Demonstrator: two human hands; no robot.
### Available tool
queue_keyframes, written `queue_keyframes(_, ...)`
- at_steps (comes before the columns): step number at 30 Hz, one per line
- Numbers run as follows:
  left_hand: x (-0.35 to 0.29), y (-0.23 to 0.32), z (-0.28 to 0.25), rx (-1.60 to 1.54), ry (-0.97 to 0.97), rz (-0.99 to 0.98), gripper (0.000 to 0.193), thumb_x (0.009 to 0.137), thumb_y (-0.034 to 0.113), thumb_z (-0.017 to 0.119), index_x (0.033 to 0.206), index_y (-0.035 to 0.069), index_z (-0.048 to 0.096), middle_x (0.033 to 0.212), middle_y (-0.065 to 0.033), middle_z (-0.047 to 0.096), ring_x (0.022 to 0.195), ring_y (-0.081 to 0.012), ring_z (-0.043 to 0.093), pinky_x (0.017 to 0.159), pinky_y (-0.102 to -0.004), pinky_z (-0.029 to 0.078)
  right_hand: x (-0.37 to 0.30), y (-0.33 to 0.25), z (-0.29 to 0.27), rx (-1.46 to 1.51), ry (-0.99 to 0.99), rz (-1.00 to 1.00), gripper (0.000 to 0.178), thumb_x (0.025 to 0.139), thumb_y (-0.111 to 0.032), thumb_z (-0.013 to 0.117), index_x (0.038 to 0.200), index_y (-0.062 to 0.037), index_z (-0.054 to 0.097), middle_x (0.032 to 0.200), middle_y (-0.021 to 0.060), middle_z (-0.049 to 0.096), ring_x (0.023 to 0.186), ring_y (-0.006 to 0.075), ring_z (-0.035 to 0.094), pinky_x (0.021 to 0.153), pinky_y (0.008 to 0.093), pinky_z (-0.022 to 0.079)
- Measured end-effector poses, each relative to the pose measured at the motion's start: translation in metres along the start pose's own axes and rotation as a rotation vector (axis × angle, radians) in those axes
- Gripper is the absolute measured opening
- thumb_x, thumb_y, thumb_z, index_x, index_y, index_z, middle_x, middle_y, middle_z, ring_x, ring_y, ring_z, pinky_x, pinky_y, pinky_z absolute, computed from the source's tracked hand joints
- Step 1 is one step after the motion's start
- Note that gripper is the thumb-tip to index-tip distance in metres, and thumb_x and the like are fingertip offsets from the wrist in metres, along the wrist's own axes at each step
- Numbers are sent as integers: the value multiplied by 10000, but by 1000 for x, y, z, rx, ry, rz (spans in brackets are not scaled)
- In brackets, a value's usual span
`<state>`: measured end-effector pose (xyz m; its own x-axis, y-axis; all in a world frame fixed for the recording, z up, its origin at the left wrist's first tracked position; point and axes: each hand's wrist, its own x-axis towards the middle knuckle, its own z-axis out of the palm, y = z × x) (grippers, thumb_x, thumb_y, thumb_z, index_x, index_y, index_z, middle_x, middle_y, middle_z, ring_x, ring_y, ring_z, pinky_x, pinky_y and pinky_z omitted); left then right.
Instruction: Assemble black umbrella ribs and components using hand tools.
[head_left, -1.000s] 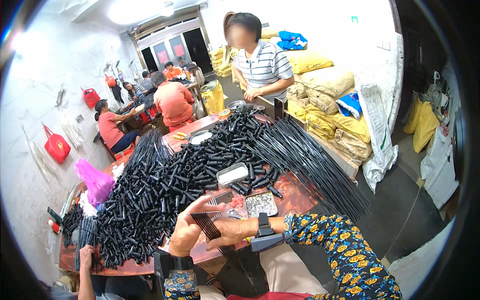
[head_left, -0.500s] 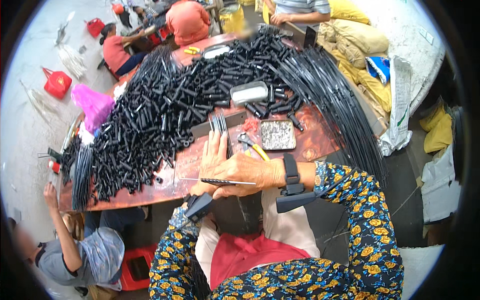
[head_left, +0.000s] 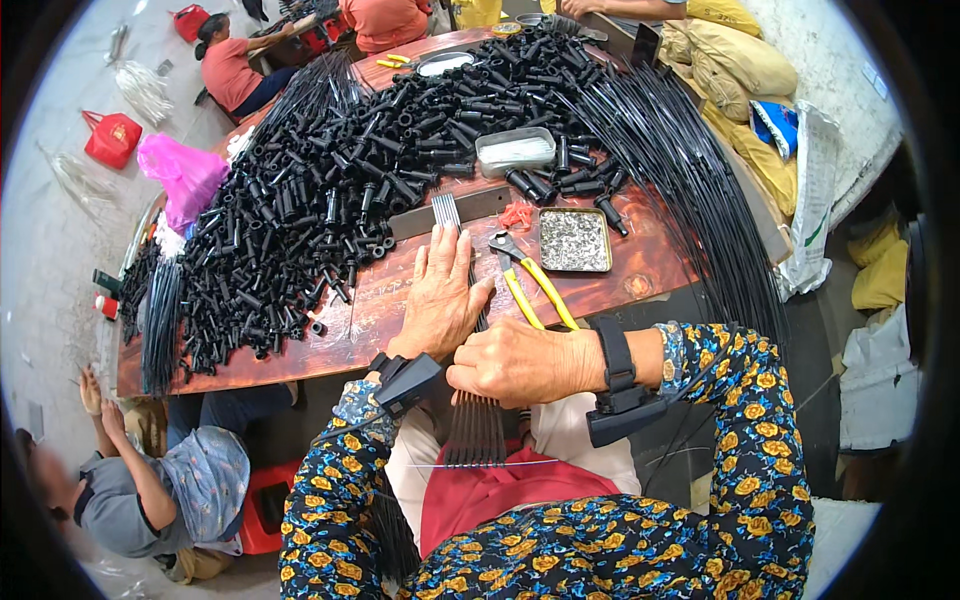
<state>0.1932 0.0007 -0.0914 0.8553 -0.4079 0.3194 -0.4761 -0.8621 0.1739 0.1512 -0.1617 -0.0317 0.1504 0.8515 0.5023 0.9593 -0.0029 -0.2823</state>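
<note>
My left hand (head_left: 440, 300) lies flat with fingers stretched out over a bundle of thin black rods (head_left: 474, 435), near the table's front edge. Silvery rod tips (head_left: 445, 208) stick out beyond its fingertips, against a dark metal bar (head_left: 407, 224). Just beyond the edge, my right hand (head_left: 525, 365) is closed around the same bundle. The rods fan out below it over my lap, their near ends in a row along a thin pale wire (head_left: 540, 462). To the right lie cutting pliers (head_left: 535, 280) with yellow handles, untouched.
Black tubular pieces (head_left: 300, 200) are heaped across the table (head_left: 640, 260). A square tin (head_left: 575, 240) of small metal bits, red scraps (head_left: 516, 215) and a clear tub (head_left: 515, 152) stand nearby. Long black rods (head_left: 690, 190) lie at right. A co-worker (head_left: 165, 490) sits at left.
My right hand has come back toward me and closed around the rods. Their near ends and the wire now sit lower, over my lap. The pliers are more fully visible.
</note>
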Motion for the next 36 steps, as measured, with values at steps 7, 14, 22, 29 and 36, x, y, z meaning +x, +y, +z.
queue_keyframes(7,5,1,-3,-2,27,13,678,883,367,564,1380,-51,370,1477,-247,281,1413,-366,223,1135,-503,199,-4,5,2,34,42,-22,104,719,-114,597,729,-32,533,650,102,581,643,269,638,564,374,513)
queue_keyframes(14,2,0,-7,2,-30,-12,679,898,356,544,1413,-32,333,1505,-245,232,1429,-368,175,1153,-481,162,-6,15,12,-2,-52,-7,108,728,-128,587,737,-33,536,680,100,577,651,277,633,563,387,510)
queue_keyframes(22,4,2,-3,-20,11,17,694,875,360,575,1392,-48,356,1487,-245,264,1418,-372,206,1135,-512,187,-11,17,16,-43,-48,-41,200,706,-122,611,857,-7,548,707,86,563,682,243,623,579,363,509)
queue_keyframes(29,2,-2,3,-28,18,33,699,875,363,570,1396,-46,348,1480,-244,271,1415,-374,209,1134,-517,189,-6,12,-21,46,-139,37,222,749,-176,651,880,-6,594,737,100,592,665,309,627,614,417,519)
queue_keyframes(36,2,5,-6,-39,-30,-1,699,890,372,548,1409,-42,329,1479,-241,277,1417,-364,211,1140,-506,179,0,135,-125,-20,-199,702,195,748,-157,675,866,-6,714,733,170,673,640,280,659,626,367,518)
